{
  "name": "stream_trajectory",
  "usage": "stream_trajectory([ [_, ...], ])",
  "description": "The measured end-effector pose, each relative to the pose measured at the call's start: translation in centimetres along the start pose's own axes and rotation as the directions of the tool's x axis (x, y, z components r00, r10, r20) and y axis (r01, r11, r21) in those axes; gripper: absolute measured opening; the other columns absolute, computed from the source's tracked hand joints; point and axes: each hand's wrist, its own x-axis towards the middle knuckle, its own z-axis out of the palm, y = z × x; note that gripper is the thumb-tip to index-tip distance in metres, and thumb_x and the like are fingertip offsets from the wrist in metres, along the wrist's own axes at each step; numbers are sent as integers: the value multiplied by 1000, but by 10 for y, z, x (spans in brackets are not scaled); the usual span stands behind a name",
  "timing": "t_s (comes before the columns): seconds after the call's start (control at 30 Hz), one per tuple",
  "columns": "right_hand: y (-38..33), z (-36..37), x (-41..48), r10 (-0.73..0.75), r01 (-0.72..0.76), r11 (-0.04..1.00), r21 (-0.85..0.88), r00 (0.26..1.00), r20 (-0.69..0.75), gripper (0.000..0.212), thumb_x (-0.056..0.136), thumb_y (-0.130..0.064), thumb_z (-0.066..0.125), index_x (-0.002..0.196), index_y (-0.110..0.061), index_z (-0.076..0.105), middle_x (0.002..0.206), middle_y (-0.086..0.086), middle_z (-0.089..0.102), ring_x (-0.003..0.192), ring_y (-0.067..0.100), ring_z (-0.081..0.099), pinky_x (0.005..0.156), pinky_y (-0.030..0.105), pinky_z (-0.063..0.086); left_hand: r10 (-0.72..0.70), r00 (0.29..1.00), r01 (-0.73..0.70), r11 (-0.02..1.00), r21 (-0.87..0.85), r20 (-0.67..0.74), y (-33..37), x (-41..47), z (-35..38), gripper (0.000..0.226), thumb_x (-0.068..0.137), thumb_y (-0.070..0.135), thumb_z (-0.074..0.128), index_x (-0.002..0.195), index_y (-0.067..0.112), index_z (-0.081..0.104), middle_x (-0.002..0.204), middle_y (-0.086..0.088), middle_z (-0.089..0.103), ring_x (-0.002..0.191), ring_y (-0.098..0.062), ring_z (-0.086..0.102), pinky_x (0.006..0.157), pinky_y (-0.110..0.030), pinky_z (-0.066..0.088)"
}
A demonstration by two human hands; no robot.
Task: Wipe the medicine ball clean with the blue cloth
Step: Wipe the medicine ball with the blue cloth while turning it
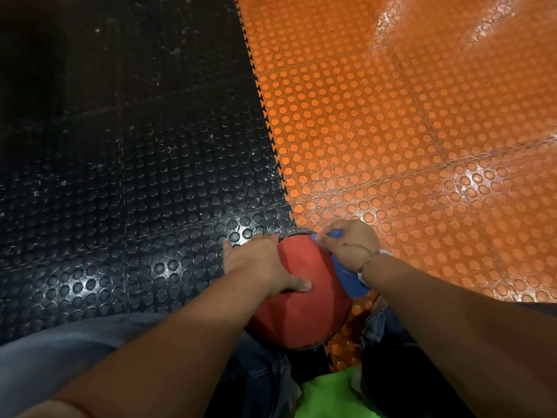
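A red medicine ball (304,312) rests on the floor between my knees, on the seam of the black and orange mats. My left hand (259,263) lies on the ball's upper left side, fingers over the far edge and thumb pressed on the red surface. My right hand (349,245) grips a blue cloth (349,279) against the ball's upper right side. The cloth hangs down under my wrist. A thin bracelet sits on that wrist. The ball's far side is hidden by both hands.
Black studded rubber mat (120,176) covers the left floor, orange studded mat (407,131) the right, joined by an interlocking seam. My legs in dark trousers (256,366) flank the ball. A bright green cloth (328,396) lies at the bottom centre.
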Motion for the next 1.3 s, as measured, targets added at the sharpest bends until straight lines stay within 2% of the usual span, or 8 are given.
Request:
stream_trajectory([
  [0.1,10,-7,3,128,-129,991,-44,991,-37,21,83,-35,65,83,-14,71,78,4,65,71,19,56,64,24,41,20,1000,-20,999,34,-14,3,-3,2,116,55,82,64,148,24,25,152,4,32,138,-17,35,116,-53,2],
  [0.27,-7,7,-5,-120,119,992,32,992,42,14,83,-35,67,77,-23,69,87,-5,65,86,12,57,73,21,38,4,1000,-3,1000,19,-10,-1,-1,-1,109,59,82,62,146,25,28,149,4,37,136,-17,37,115,-53,1],
  [0.43,13,-2,-3,59,-72,983,-167,995,-81,26,91,-40,53,91,-17,66,91,6,67,89,27,61,70,26,44,17,1000,-16,999,29,-20,3,-4,1,112,60,84,58,149,26,22,153,4,30,139,-17,32,116,-52,2],
  [0.6,-8,17,-15,-234,211,948,-237,970,-72,22,88,-45,54,89,-28,68,95,-3,63,90,19,58,74,27,47,-14,1000,14,1000,13,-16,-1,1,-1,106,62,83,57,148,28,25,151,5,34,138,-16,34,117,-51,3],
  [0.73,9,-3,-5,34,-40,996,-80,997,-75,23,90,-40,54,80,-20,63,80,0,62,80,23,58,70,28,47,-21,999,20,1000,-19,-29,0,2,0,113,60,86,55,150,29,20,154,5,29,139,-17,33,117,-51,0],
  [1.0,5,-3,2,33,-32,997,63,999,-18,24,86,-36,62,78,-14,64,81,4,66,78,20,59,68,25,41,-73,997,73,997,-40,18,0,3,-6,110,63,83,56,150,29,19,156,6,24,141,-19,29,116,-55,1],
  [1.2,10,-3,14,176,-171,978,120,984,-28,24,84,-31,65,79,-7,67,66,4,60,56,15,52,51,22,39,279,931,-249,957,147,-236,33,-16,18,62,94,35,38,151,19,18,157,2,16,142,-20,14,115,-46,-10],
  [1.3,7,0,14,123,-117,988,99,991,-56,24,84,-35,64,78,-12,67,64,-1,62,61,17,56,54,22,38,254,930,-222,964,145,-264,34,-17,28,68,98,47,29,152,11,8,157,-4,12,143,-24,10,115,-45,-10],
])
